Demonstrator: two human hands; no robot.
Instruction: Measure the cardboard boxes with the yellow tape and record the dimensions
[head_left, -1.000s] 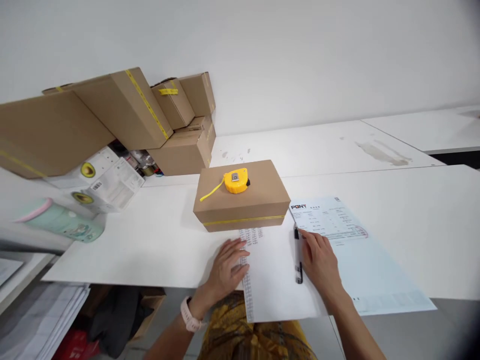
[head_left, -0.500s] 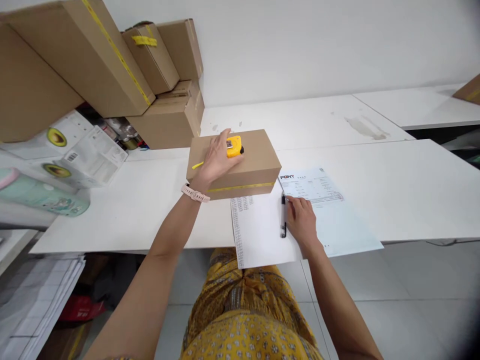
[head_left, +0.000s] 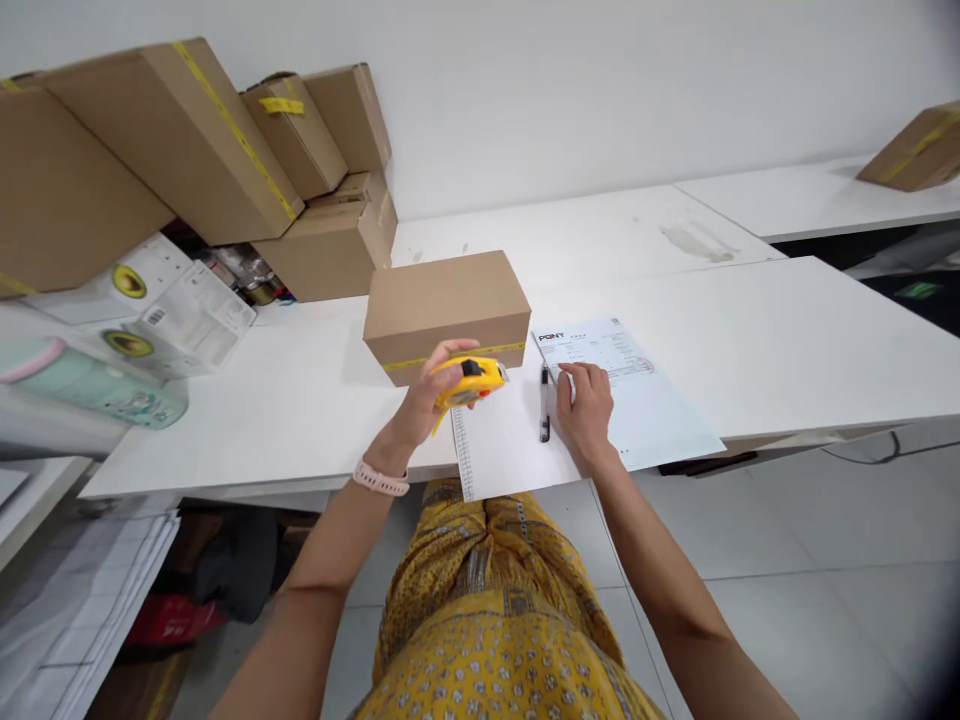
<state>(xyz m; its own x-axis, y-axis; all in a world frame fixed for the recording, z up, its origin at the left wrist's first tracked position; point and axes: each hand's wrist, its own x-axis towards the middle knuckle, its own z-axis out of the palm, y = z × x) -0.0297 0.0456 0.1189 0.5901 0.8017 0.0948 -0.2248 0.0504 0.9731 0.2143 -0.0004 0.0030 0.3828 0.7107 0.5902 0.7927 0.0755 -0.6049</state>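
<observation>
A yellow tape measure (head_left: 471, 380) is gripped in my left hand (head_left: 420, 408), raised over the desk in front of a closed cardboard box (head_left: 450, 295). A yellow strap hangs from it below my fingers. My right hand (head_left: 586, 412) rests on the papers with its fingers loosely bent and holds nothing that I can see. Beside its thumb lies a black-capped pen (head_left: 545, 405) on a white spiral notebook (head_left: 495, 460). A printed PONY sheet (head_left: 592, 345) lies at the right, partly under my right hand.
Stacked cardboard boxes (head_left: 180, 130) stand at the back left, above white avocado-print cartons (head_left: 202, 315). A mint-green bottle (head_left: 112, 385) lies at the left. Another cardboard box (head_left: 911, 150) sits at the far right. The desk's front edge (head_left: 300, 485) runs close to my body.
My left hand has lifted the tape measure off the cardboard box top and brought it toward me, turning it. My right hand stays on the papers beside the pen. The view has shifted slightly.
</observation>
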